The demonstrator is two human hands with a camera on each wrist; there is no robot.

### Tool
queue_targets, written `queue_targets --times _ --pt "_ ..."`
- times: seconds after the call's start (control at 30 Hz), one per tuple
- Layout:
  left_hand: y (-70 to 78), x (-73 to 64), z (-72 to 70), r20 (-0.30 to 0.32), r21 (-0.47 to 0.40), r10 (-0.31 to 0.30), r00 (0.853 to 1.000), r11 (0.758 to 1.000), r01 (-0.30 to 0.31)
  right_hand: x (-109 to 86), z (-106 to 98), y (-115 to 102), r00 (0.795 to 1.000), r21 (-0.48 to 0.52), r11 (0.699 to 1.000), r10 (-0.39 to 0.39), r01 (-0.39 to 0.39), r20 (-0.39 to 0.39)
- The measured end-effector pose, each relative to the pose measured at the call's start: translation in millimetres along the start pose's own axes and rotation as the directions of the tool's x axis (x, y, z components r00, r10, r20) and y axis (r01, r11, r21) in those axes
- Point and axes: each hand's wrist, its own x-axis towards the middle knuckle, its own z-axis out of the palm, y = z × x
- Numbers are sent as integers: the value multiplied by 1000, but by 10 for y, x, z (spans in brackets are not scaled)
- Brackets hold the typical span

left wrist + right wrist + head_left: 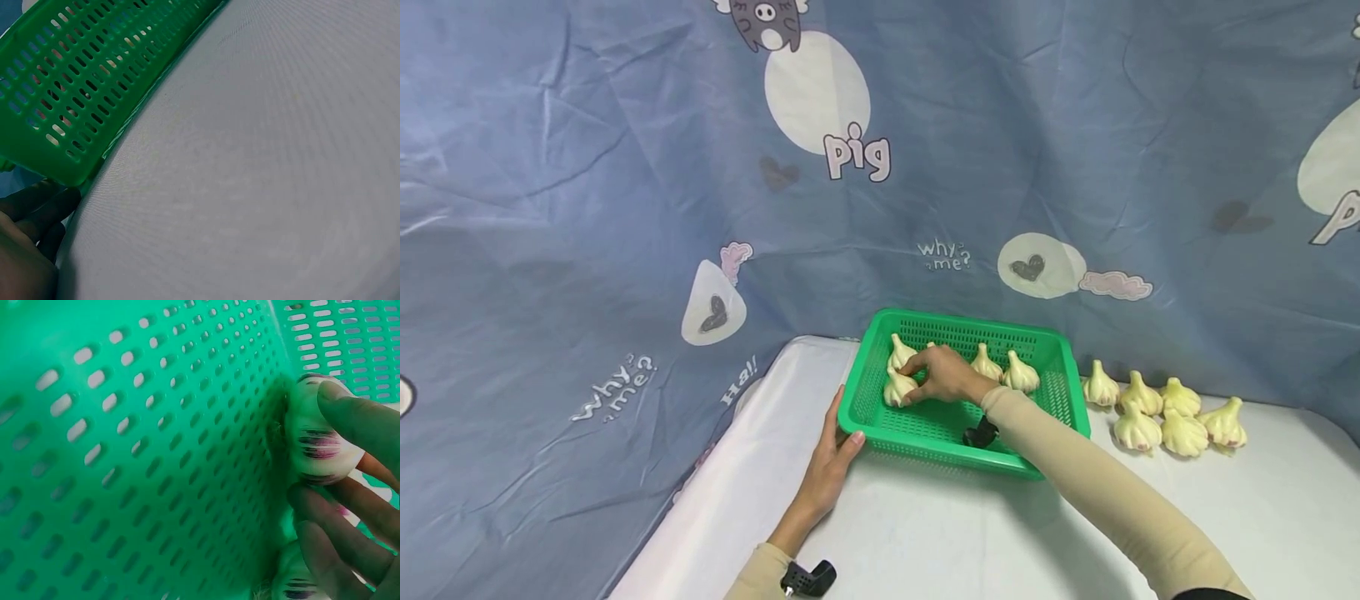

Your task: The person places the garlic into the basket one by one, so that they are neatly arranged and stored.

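Observation:
Inside the green plastic basket (925,446), my right hand (946,375) pinches a garlic bulb (898,389) near the left wall. Up close in the right wrist view, the thumb and fingers lie on either side of this pale, purple-streaked garlic bulb (315,440), which sits low by the perforated floor. Another garlic bulb (901,352) stands right behind it, and a further one is mostly hidden by the hand. Two more bulbs, a left one (987,363) and a right one (1020,373), stand along the back wall. My left hand (829,462) holds the basket's front left corner, thumb at the front, fingers along the side.
Several garlic bulbs (1183,432) stand in two rows on the white table (940,533), right of the basket. A blue printed cloth (970,167) hangs close behind the basket and along the left. A black wrist camera (980,433) on the right arm overlaps the basket's front.

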Motion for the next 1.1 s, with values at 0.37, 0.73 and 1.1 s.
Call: queue_targets --times 0.37,0.73,1.1 --pt "11 -7 -8 5 9 5 1000 1000 -5 0 -1 -4 1000 -101 995 -2 4 21" --pt "4 -10 -7 8 7 4 1000 1000 -4 -6 -12 29 1000 -14 1000 -20 20 18" --pt "-3 -18 -1 5 8 3 1000 1000 -3 -8 -38 46 998 18 1000 -10 9 59"
